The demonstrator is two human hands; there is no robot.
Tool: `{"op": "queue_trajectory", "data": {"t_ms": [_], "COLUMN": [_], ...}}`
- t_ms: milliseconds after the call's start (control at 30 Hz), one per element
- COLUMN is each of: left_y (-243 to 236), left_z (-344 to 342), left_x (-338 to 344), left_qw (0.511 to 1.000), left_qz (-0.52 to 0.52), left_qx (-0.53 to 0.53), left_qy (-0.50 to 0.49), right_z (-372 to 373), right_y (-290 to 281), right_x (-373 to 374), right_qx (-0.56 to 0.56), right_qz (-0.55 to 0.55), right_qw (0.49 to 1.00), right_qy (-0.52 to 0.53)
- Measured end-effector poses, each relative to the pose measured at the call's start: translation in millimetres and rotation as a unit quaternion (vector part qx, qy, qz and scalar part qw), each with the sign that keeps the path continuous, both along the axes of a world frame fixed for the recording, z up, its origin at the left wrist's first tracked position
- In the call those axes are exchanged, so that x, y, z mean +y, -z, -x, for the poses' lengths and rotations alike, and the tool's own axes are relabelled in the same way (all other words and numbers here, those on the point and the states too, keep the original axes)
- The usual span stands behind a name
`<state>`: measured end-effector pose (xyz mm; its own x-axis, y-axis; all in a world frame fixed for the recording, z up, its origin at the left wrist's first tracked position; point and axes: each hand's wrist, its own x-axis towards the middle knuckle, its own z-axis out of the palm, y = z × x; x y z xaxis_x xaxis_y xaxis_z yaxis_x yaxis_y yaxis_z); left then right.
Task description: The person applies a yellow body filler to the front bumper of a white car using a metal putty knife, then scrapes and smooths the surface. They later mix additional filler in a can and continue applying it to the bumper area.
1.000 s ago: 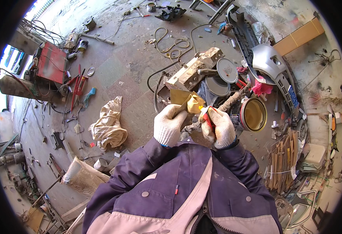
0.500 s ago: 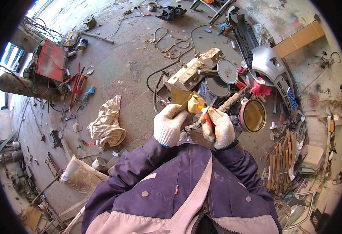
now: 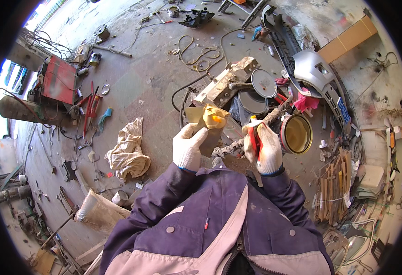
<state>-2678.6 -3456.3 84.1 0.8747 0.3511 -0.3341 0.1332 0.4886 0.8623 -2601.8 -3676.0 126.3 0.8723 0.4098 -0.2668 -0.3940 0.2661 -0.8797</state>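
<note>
My left hand (image 3: 189,147), in a white knit glove, grips a flat putty spreader (image 3: 209,144). On its upper end sits a lump of yellow-tan putty (image 3: 212,112) with a bright orange dab (image 3: 218,119) on it. My right hand (image 3: 268,145), gloved the same way, is closed around a small red squeeze tube (image 3: 255,139) with its tip upward, a little apart from the putty. Just right of that hand lies an opened can (image 3: 282,135), tilted, with tan putty inside.
Ahead are a battered metal beam (image 3: 219,89), round lids (image 3: 264,83), a silver bumper (image 3: 312,68) and a pink cloth (image 3: 306,102). A crumpled beige cloth (image 3: 127,153) lies left, beyond it a red machine (image 3: 60,80). Wooden strips (image 3: 334,183) are stacked at right.
My hands have moved apart: the tube has come away from the putty toward the right, and the spreader has shifted slightly left. The orange dab now shows on the putty.
</note>
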Motion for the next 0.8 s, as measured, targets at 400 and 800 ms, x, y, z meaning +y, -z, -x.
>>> {"op": "queue_trajectory", "data": {"t_ms": [400, 800], "left_y": [17.4, 12.4], "left_z": [13.9, 10.2], "left_x": [18.2, 19.9], "left_qw": [0.999, 0.999], "left_qz": [-0.017, 0.044], "left_qx": [-0.012, -0.018], "left_qy": [-0.033, -0.012], "right_z": [-97.7, -146.3], "right_y": [119.9, 148.8], "right_x": [0.8, 0.3], "right_qx": [-0.334, -0.21], "right_qz": [0.637, 0.481], "right_qw": [0.695, 0.815], "right_qy": [-0.022, 0.245]}}
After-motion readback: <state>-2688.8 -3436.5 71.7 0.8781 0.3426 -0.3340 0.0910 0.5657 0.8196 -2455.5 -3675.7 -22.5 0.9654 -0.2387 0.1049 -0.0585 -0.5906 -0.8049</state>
